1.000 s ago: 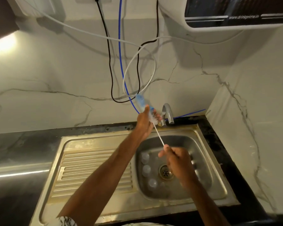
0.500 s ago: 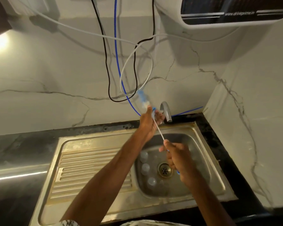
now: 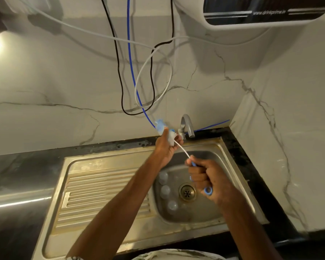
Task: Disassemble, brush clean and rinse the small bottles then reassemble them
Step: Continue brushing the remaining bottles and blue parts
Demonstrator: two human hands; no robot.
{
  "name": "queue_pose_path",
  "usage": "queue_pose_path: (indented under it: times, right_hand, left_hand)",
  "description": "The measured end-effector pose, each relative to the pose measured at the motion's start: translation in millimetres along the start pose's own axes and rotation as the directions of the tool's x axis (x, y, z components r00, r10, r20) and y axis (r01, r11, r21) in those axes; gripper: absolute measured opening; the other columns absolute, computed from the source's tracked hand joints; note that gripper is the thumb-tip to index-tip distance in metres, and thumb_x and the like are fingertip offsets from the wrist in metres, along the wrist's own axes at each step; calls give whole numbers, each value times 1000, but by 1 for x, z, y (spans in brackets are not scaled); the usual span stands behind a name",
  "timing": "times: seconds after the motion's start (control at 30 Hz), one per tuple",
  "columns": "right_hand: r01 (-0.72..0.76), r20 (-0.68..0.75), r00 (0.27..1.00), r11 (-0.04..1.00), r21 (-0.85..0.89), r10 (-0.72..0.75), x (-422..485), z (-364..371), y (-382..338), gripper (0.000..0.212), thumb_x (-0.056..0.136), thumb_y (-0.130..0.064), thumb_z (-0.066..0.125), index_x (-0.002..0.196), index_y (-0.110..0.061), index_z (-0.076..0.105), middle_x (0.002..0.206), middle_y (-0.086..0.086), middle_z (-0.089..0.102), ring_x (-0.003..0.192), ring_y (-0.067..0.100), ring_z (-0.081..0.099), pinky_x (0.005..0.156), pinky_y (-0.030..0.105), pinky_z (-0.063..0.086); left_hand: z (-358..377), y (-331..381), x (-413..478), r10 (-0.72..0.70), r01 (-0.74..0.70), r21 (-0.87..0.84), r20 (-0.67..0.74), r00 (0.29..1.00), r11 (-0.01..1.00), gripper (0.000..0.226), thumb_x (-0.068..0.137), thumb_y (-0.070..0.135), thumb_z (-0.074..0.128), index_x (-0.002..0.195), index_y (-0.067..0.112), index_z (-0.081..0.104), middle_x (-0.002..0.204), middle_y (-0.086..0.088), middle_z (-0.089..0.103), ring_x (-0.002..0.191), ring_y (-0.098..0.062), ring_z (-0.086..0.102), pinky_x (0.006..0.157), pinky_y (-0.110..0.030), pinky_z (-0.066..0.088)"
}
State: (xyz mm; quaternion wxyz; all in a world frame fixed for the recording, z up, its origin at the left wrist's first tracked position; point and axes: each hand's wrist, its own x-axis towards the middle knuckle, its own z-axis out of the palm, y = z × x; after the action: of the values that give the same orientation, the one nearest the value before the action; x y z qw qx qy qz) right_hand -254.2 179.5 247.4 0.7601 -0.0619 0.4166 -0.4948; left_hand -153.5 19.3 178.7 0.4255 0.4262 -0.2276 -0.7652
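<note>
– Two hands over the sink point(image 3: 105, 160), then?
– Yes. The left hand point(image 3: 167, 147) is raised near the tap point(image 3: 187, 124). Its fingers are curled round a small bottle point(image 3: 160, 126), whose blue end points up toward the wall.
– And the other?
– The right hand point(image 3: 208, 177) is lower, above the basin, closed in a fist round the blue handle of a brush point(image 3: 182, 150). The loop at the handle's end sticks out below the fist.
– Where does the brush go?
– Its thin white stem slants up from the right hand to the left. White bristles show at the bottle's mouth, against the left palm. How far they reach inside cannot be told.
– Anything in the basin?
– Three clear bottles point(image 3: 165, 191) stand in a row along its left side, beside the drain point(image 3: 187, 193). Whether they are capped cannot be told.
– And around it?
– A ribbed draining board point(image 3: 101, 194) lies left of the basin, set in a dark counter point(image 3: 17, 166). On the marble wall hang a blue tube point(image 3: 131, 62), a black cable point(image 3: 118, 72) and a looped white hose point(image 3: 170, 77), below a water purifier point(image 3: 189, 15).
</note>
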Motion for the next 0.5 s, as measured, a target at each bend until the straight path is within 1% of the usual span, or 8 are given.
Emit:
queue_pose_path:
  times: [0.07,0.1,0.2,0.27,0.33,0.4,0.43,0.5]
  right_hand:
    - [-62,136,990,989,133,44,2,-2,0,16,84,-13,69,75,-12,56,48,-9,29,36,1,16,26,14,17]
    - [-72,160,986,990,118,53,0,-2,6,17,80,-13,73,74,-12,57,49,-9,29,35,1,18,28,14,15]
    - [-23,61,998,997,-68,27,1,-3,26,23,94,-24,57,76,-10,57,50,-8,27,33,2,23,34,15,11]
    - [103,-62,989,936,-336,-131,1,1,29,33,103,-26,49,80,-6,62,49,-7,28,35,3,23,34,17,14]
    - [234,-115,898,682,-693,-425,2,3,26,38,105,-26,51,79,-5,70,45,-8,35,36,7,29,38,20,23]
    - [289,-5,757,342,-894,-653,5,6,20,38,103,-23,55,74,-7,75,37,-9,45,37,4,43,44,19,36]
    - [295,39,705,243,-924,-708,9,7,16,39,101,-21,57,71,-5,75,36,-11,48,36,4,49,45,16,38]
    - [261,61,648,147,-954,-759,21,4,12,41,98,-21,59,66,0,72,37,-12,52,37,4,54,41,15,38]
  left_hand:
    - [-6,5,4,36,-35,18,-24,999,999,36,106,36,52,106,0,58,86,-16,62,73,-25,64,64,-34,61]
    - [-10,12,8,58,-56,38,-59,997,998,36,104,37,55,104,2,59,89,-16,61,75,-26,64,66,-36,60]
    - [-21,29,23,54,-33,127,-163,985,991,51,95,48,64,120,3,62,105,-15,63,90,-27,65,82,-42,58]
    - [-19,30,22,60,-38,107,-215,975,994,56,99,45,61,129,-1,58,105,-16,62,93,-28,63,81,-43,57]
    - [-15,27,15,45,-31,75,-195,980,997,47,103,39,55,121,-4,57,94,-16,61,82,-26,64,72,-40,58]
    - [-12,18,11,-2,6,35,-113,994,999,39,106,37,51,110,-1,56,83,-14,60,71,-23,64,67,-38,59]
    - [-10,14,9,-18,19,14,-87,996,1000,38,107,37,49,107,-1,56,82,-15,60,70,-23,64,71,-39,60]
    - [-5,7,3,-38,38,-16,-44,998,999,38,108,35,46,102,-1,56,83,-17,61,74,-24,64,80,-40,59]
